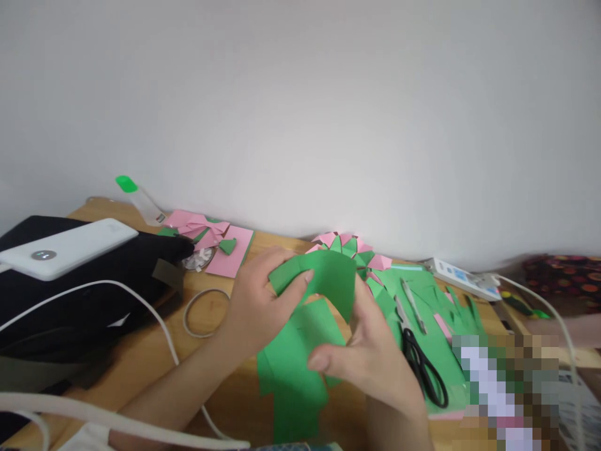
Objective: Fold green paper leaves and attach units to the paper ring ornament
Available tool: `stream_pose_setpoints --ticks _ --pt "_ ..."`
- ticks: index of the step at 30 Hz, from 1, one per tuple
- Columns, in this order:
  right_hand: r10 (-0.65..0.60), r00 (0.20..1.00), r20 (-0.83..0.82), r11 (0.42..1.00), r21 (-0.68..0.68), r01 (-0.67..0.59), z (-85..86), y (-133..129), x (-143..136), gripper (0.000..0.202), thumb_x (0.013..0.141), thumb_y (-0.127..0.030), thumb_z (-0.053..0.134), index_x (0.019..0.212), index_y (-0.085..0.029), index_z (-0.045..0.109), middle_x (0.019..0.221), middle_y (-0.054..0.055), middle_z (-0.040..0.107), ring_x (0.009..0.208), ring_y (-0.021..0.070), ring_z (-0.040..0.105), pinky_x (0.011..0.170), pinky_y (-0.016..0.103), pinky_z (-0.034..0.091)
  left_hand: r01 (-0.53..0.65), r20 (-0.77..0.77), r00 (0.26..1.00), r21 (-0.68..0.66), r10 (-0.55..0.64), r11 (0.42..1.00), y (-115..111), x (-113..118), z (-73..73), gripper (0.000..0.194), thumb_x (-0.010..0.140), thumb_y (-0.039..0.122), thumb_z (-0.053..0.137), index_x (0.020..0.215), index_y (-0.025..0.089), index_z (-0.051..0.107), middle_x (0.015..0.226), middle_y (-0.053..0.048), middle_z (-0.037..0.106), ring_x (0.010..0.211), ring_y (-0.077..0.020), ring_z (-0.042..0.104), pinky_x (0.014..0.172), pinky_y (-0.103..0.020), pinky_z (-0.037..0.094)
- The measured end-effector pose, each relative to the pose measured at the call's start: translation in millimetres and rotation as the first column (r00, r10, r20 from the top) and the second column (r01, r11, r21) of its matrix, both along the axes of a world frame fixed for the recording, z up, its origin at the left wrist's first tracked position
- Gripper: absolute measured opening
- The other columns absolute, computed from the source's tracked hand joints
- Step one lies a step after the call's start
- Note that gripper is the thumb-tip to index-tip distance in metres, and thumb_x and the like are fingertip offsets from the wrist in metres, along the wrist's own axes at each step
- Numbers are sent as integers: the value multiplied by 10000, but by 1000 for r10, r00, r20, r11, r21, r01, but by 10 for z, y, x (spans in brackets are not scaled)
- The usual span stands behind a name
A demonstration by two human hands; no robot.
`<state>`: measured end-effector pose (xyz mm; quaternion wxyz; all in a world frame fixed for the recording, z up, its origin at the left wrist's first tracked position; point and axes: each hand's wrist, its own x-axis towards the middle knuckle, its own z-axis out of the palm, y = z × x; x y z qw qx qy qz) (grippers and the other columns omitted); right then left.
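A strip of green paper [331, 275] is raised above the table, bent into an arch. My left hand [260, 294] pinches its left part, thumb in front and fingers behind. At the right end, the fingers of my right hand [375, 344] go behind the paper and bear on it, partly hidden. The right thumb stands apart from the sheet. Below both hands lie several overlapping green paper pieces [293, 369]. Just beyond the raised strip is a ring of folded pink and green paper [370, 258], partly covered by it.
Black-handled scissors [425, 369] and a pen [414, 307] lie on green sheets at right, near a power strip [462, 279]. Pink paper pieces [235, 254], a tape roll [206, 313] and a glue bottle [145, 203] stand left. A power bank [70, 247] rests on a black bag [107, 269]; white cables [164, 326] cross.
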<state>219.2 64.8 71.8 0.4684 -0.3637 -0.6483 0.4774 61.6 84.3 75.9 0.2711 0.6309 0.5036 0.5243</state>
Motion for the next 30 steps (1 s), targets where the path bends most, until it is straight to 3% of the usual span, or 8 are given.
stream_pose_setpoints --ticks 3,6,10,13,20,25,27,30 --pt "-257 959 118 964 105 245 -31 32 -33 479 858 -279 688 1320 -300 565 1191 52 692 1044 217 676 844 343 579 -13 -27 1000 17 13 1000 -12 -18 21 75 800 197 644 727 180 643 648 44 613 608 -110 543 614 -213 467" --pt "-554 814 171 794 403 456 -49 88 -27 358 926 -158 559 1253 -290 617 1134 34 724 983 174 694 815 303 569 82 81 994 -135 -71 987 -5 -41 49 146 805 258 657 685 176 646 558 55 547 523 -98 495 493 -195 416" --pt "-745 647 163 494 787 370 -36 71 -83 441 860 -19 589 1235 -249 622 1033 39 731 904 152 676 796 276 540 202 252 957 -231 -142 952 -4 -41 48 179 823 329 659 752 169 700 596 28 607 536 -112 522 477 -202 431" --pt "-800 577 167 396 869 296 -52 20 -182 440 852 17 569 1238 -189 620 1060 99 685 936 177 633 798 309 513 226 292 942 -188 -165 956 -21 -21 28 157 838 309 651 774 176 702 635 22 619 572 -113 531 509 -198 449" --pt "-708 644 289 519 832 197 -123 9 -326 498 911 -147 530 1405 -126 467 1329 195 512 1221 284 496 973 439 435 320 416 874 -104 -251 942 -56 0 27 149 911 256 583 901 217 726 711 38 627 620 -83 531 576 -149 461" --pt "-627 725 286 565 807 170 -103 5 -287 505 939 -233 510 1434 -158 445 1367 173 482 1264 275 467 997 441 430 302 492 847 -131 -202 944 -73 -31 20 207 913 316 601 788 199 718 661 35 607 606 -82 519 578 -150 457" --pt "-545 792 275 623 765 164 -94 -19 -258 481 961 -295 475 1428 -180 461 1394 150 471 1279 266 461 1018 447 425 282 478 860 -152 -179 947 -69 -45 19 205 895 320 622 766 191 716 645 34 601 594 -86 514 545 -156 443" --pt "-395 898 196 774 597 210 -86 -45 -213 453 974 -343 460 1416 -251 487 1395 99 509 1289 249 476 1016 437 453 270 394 899 -153 -192 951 -61 -63 37 202 893 303 616 771 189 729 658 27 631 609 -99 536 548 -170 451"
